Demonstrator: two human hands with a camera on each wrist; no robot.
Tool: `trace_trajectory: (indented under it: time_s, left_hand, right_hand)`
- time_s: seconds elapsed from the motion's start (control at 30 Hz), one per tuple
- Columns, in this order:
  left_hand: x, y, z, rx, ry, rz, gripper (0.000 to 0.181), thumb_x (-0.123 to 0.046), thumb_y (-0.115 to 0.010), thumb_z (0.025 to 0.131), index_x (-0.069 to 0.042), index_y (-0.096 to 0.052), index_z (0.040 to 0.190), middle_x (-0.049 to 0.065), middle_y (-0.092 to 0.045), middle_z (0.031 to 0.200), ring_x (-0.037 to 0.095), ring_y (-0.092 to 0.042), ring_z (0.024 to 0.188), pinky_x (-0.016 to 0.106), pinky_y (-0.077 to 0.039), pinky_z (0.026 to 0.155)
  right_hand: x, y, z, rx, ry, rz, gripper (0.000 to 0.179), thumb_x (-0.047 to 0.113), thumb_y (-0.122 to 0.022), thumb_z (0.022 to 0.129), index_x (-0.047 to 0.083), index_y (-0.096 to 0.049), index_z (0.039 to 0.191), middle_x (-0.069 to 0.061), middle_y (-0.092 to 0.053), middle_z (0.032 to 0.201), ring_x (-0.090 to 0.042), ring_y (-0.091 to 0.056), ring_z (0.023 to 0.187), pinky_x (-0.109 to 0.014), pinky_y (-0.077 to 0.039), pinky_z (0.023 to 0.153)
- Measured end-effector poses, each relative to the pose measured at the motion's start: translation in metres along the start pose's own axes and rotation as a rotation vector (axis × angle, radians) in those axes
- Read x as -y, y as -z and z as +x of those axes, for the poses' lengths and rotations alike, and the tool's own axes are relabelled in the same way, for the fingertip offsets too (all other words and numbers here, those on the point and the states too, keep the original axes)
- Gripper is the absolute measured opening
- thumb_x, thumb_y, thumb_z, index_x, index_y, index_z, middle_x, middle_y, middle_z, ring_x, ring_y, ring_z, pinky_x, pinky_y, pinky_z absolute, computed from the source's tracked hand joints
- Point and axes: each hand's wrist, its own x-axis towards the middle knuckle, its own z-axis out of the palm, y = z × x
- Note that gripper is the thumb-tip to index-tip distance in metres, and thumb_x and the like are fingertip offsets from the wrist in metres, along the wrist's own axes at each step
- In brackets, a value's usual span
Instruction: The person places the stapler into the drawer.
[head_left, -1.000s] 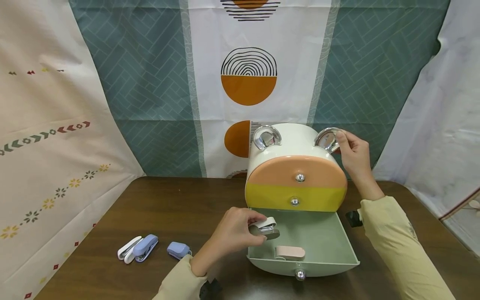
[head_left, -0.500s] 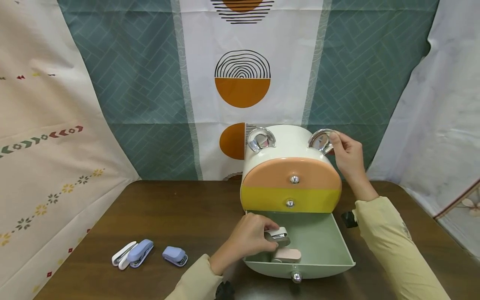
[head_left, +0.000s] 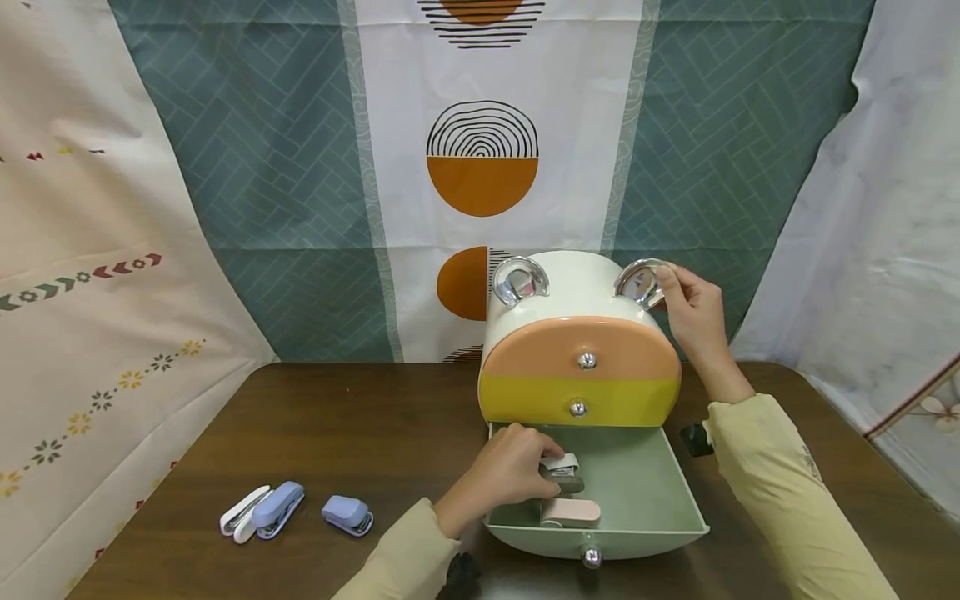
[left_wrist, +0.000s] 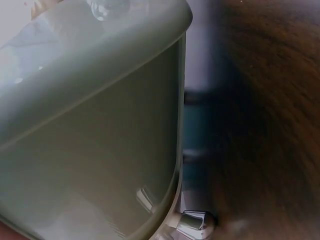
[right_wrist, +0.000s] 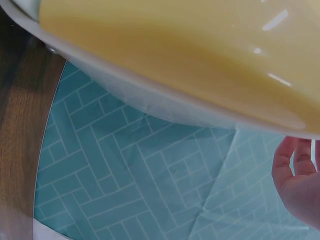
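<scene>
Partly, the left hand (head_left: 508, 471) hides the stapler (head_left: 567, 482) it pinches.

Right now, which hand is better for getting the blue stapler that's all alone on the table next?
Probably the left hand: it's nearer the lone blue stapler, though it should first release the white-and-grey stapler. The right hand is farther away, gripping a silver piece.

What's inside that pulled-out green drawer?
The green drawer holds a pink stapler near its front. Just behind that, the left hand grips a white-and-grey stapler. The hand covers part of the drawer's left side, so anything beneath is hidden.
</scene>
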Motion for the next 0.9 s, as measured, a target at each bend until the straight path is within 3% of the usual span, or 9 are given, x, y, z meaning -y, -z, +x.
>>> trace_trajectory:
  time_s: [0.13, 0.47, 0.9]
  left_hand:
    - [-0.002, 0.0, 0.002, 0.053, 0.008, 0.045, 0.03, -0.018, -0.079, 0.061, -0.013, -0.074, 0.09, -0.009, -0.068, 0.08, -0.001, -0.055, 0.069, 0.013, -0.041, 0.06]
    - [-0.009, -0.005, 0.006, 0.13, 0.024, 0.092, 0.029, -0.02, -0.082, 0.061, -0.015, -0.074, 0.088, -0.008, -0.068, 0.083, 0.005, -0.061, 0.077, 0.017, -0.045, 0.064]
    - [-0.014, -0.008, 0.008, 0.212, 0.044, 0.002, 0.031, -0.026, -0.082, 0.064, -0.015, -0.074, 0.092, -0.01, -0.069, 0.086, 0.001, -0.06, 0.078, 0.014, -0.043, 0.065]
  right_hand:
    - [0.013, -0.001, -0.004, 0.003, 0.002, 0.003, 0.031, 0.01, -0.049, 0.093, -0.018, -0.058, 0.103, 0.024, -0.055, 0.066, 0.009, -0.053, 0.06, -0.009, -0.045, 0.059]
    - [0.015, 0.0, -0.006, -0.008, -0.003, 0.008, 0.031, 0.011, -0.049, 0.093, -0.018, -0.058, 0.102, 0.023, -0.055, 0.065, 0.009, -0.054, 0.06, -0.009, -0.045, 0.059]
    - [-0.014, 0.001, 0.004, -0.013, -0.014, -0.028, 0.031, 0.016, -0.05, 0.093, -0.01, -0.062, 0.106, 0.025, -0.057, 0.068, 0.008, -0.055, 0.06, -0.009, -0.045, 0.058]
